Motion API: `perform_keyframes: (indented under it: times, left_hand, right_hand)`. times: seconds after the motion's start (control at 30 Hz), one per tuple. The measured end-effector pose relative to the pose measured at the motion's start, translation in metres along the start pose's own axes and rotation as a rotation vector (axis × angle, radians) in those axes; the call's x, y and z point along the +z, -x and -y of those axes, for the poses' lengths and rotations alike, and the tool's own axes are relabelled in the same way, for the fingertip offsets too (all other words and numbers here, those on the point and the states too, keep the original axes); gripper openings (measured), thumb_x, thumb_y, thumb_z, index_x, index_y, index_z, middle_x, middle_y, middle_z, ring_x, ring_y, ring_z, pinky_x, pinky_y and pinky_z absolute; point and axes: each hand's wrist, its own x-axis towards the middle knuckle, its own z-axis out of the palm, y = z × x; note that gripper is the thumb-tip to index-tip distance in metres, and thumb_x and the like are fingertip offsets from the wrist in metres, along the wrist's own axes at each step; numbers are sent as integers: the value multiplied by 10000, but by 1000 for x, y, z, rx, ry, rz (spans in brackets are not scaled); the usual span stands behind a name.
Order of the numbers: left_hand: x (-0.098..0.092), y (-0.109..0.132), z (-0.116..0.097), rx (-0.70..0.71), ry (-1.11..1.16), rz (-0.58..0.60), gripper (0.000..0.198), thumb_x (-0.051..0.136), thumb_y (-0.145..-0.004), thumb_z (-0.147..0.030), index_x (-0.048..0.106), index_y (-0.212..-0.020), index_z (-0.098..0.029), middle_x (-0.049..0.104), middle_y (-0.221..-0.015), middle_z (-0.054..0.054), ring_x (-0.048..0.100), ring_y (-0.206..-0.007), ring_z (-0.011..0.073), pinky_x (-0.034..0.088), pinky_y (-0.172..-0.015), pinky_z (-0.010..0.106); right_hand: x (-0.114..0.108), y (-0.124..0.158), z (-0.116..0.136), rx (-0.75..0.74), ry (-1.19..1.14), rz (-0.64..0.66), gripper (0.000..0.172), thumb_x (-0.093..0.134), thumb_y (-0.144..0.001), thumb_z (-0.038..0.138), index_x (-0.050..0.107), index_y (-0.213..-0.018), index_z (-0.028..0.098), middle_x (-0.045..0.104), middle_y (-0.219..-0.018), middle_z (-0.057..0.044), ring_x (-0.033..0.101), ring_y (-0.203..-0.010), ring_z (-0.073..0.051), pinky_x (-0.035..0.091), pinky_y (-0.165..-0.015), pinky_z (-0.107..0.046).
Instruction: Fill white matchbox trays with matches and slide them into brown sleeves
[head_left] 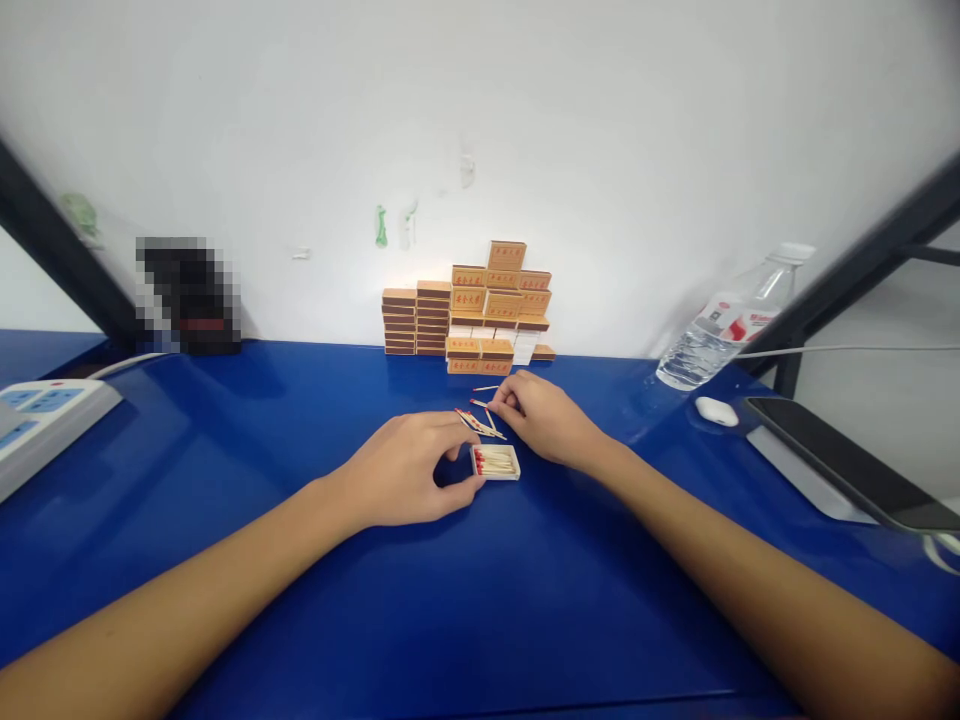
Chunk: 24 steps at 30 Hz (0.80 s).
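Observation:
A small white matchbox tray (517, 463) lies on the blue table, filled with matches (495, 460) whose red heads point left. My left hand (409, 468) holds the tray at its left end, thumb at the near corner and fingers at the far one. Just beyond the tray is a loose pile of matches (481, 424). My right hand (551, 415) is closed in a pinch at the pile's far right side, on a match (478, 403) with its red head to the left. Another single match (486, 388) lies farther back, partly behind that hand.
Stacked matchboxes (506, 280) stand against the wall, several high. To the right are a tilted water bottle (724, 320), a white earphone case (716, 411) and a phone (847, 455) on a stand. A power strip (67, 420) sits at left, near a blurred dark object (199, 300).

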Motion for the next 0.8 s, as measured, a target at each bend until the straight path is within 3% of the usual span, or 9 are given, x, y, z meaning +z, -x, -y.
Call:
perform_keyframes:
  times: [0.27, 0.47, 0.67, 0.8]
  left_hand:
    - [1, 1, 2, 2, -29, -15, 208, 677, -898, -327, 721, -1057, -200, 645, -825, -2, 569, -698, 146, 427, -623, 293]
    - [1, 0, 5, -85, -83, -66, 179, 659, -908, -344, 720, -984, -194, 655, -821, 5, 566, -680, 145, 411, -623, 296]
    - [0, -2, 7, -164, -68, -76, 270, 671, -900, -343, 740, -1117, -198, 659, -836, 6, 569, -688, 148, 416, -623, 296]
    - [1, -1, 6, -124, -56, -73, 254, 661, -908, -329, 727, -1117, -200, 656, -844, 1, 576, -702, 147, 432, -638, 298]
  right_hand:
    - [1, -2, -2, -28, 24, 75, 113, 563, -1005, 232, 611, -911, 191, 675, -957, -84, 620, -846, -203, 439, -747, -311]
    - [-18, 4, -3, -61, -106, 74, 133, 511, -1026, 238, 603, -942, 191, 679, -993, -86, 614, -860, -203, 454, -774, -319]
    - [-32, 21, 10, -199, -240, 279, 188, 512, -1042, 323, 632, -958, 205, 654, -931, -40, 577, -810, -175, 453, -740, -302]
    - [-31, 17, 10, -206, -236, 184, 188, 572, -1008, 340, 667, -915, 207, 637, -876, -29, 560, -763, -168, 442, -699, -300]
